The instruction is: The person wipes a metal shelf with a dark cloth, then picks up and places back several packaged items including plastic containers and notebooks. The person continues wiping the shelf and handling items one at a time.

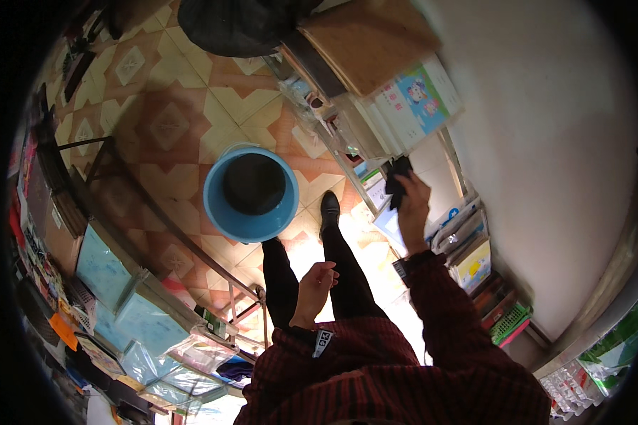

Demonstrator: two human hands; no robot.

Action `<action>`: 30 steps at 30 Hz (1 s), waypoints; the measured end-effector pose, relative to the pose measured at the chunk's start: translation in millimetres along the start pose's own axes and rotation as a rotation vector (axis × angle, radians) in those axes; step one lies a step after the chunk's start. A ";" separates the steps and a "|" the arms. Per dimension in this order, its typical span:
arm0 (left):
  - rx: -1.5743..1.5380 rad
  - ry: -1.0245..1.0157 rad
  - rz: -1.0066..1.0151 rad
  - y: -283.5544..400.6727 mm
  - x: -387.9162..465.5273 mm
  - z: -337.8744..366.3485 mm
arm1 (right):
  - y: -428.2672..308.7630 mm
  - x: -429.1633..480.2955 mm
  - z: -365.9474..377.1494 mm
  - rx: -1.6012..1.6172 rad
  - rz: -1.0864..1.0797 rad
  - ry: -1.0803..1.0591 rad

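My right hand [416, 207] is shut on a black cloth [397, 183], which lies at a bare shelf surface [430, 164] beside a stack of booklets [399, 114]. My left hand [313, 289] hangs in front of my body with its fingers curled in, and nothing shows in it. On the tiled floor, just ahead of my feet, stands a blue plastic bucket [212, 207] with dark water [254, 183] in it.
A large cardboard-brown folder [372, 42] rests on the booklets. Upright packs and books [465, 255] line the shelf near my right forearm. To the left are a metal frame [175, 234] and plastic-wrapped light-blue packs [151, 319]. A black bag [234, 26] is at the top.
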State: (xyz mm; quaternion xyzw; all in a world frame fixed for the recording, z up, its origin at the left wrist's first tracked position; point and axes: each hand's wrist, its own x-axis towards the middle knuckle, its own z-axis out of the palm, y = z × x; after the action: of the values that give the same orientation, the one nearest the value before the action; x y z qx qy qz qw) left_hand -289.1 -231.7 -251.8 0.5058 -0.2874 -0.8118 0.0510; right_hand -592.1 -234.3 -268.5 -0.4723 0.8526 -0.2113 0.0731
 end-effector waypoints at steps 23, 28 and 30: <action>-0.053 0.350 0.693 170.7 143.1 95.6 | 31.7 71.1 -1.4 -0.155 0.111 0.206; 0.039 0.555 0.575 179.1 175.7 114.0 | 11.8 52.1 7.8 -0.134 0.112 0.205; -0.300 0.360 0.595 185.1 187.5 127.7 | 11.7 52.7 6.2 -0.144 0.117 0.211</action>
State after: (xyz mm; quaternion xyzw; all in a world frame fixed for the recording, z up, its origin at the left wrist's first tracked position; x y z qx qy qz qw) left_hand -526.7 -402.3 -263.0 0.5217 -0.2860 -0.6928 0.4075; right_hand -627.7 -274.8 -275.2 -0.4010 0.8945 -0.1936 -0.0389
